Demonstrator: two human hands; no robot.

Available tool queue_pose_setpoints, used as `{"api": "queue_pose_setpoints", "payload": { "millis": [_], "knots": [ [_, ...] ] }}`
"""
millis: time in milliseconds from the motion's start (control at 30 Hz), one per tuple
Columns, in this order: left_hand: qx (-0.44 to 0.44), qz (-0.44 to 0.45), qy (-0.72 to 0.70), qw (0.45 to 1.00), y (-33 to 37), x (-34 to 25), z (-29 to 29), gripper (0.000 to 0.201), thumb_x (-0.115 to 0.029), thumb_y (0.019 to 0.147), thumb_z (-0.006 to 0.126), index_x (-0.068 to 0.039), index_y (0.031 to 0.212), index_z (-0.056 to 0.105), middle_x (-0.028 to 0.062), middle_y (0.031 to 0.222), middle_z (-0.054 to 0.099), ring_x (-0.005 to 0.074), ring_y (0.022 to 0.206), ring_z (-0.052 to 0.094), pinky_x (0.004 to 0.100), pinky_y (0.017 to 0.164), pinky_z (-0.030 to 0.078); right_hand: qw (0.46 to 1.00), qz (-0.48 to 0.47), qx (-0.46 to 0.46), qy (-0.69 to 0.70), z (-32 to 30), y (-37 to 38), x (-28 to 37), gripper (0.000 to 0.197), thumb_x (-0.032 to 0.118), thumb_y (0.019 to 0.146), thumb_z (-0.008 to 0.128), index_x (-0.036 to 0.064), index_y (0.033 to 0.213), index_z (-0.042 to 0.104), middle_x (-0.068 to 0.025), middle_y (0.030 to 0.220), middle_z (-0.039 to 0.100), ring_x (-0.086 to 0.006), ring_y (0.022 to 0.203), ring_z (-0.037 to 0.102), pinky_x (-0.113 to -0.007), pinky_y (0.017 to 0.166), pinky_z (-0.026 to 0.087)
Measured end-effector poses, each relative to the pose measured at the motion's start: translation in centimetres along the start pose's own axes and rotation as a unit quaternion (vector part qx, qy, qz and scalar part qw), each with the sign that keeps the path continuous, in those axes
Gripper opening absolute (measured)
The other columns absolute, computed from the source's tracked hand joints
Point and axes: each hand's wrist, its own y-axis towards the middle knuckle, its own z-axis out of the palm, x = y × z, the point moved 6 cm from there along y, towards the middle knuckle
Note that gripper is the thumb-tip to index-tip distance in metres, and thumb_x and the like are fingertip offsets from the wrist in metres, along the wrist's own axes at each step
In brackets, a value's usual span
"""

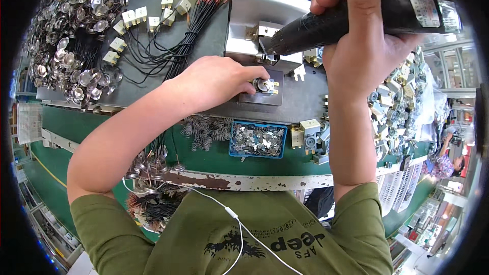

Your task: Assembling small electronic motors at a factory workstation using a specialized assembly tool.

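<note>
My right hand is wrapped around a black power screwdriver at the upper right. The tool's tapered nose points left and down, to the white metal fixture, next to a cream connector block seated there. My left hand reaches in from the left, its thumb and index finger closed on a small round metal thermostat-like part with brass tabs. That part rests on a flat metal block below the fixture. My other left fingers are curled and partly hidden.
Round metal parts on wires heap up at the far left. Black wire bundles with white connectors lie beside the fixture. In front stand a blue tray of small metal pieces and a pile of springs. Assembled switch-like parts crowd the right.
</note>
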Motion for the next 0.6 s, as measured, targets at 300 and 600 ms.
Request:
{"api": "queue_pose_setpoints", "payload": {
  "millis": [300,600],
  "knots": [
    [0.002,-0.001,0.005,1.0,0.2,0.1,-0.1,0.035,-0.031,0.098,0.064,-0.022,0.132,0.063,0.0135,0.092,0.075,0.0349,0.089,0.073,0.0484,0.076,0.056,0.994,-0.052,0.045,0.09,0.6,-0.2,0.2,0.023,0.009,0.093,0.079,-0.0007,0.104,0.062,-0.0073,0.08,0.067,-0.0141,0.057,0.063,-0.027,0.052,0.051],
    [-0.012,0.016,-0.004,1.0,0.0,-0.1,0.0,0.035,-0.032,0.098,0.064,-0.022,0.131,0.063,0.0133,0.093,0.075,0.0352,0.088,0.073,0.0492,0.076,0.056,0.993,0.005,0.05,0.11,0.5,-1.1,2.0,0.023,0.009,0.093,0.078,-0.0017,0.106,0.062,-0.0081,0.077,0.065,-0.0145,0.056,0.062,-0.027,0.052,0.05]
  ]
}}
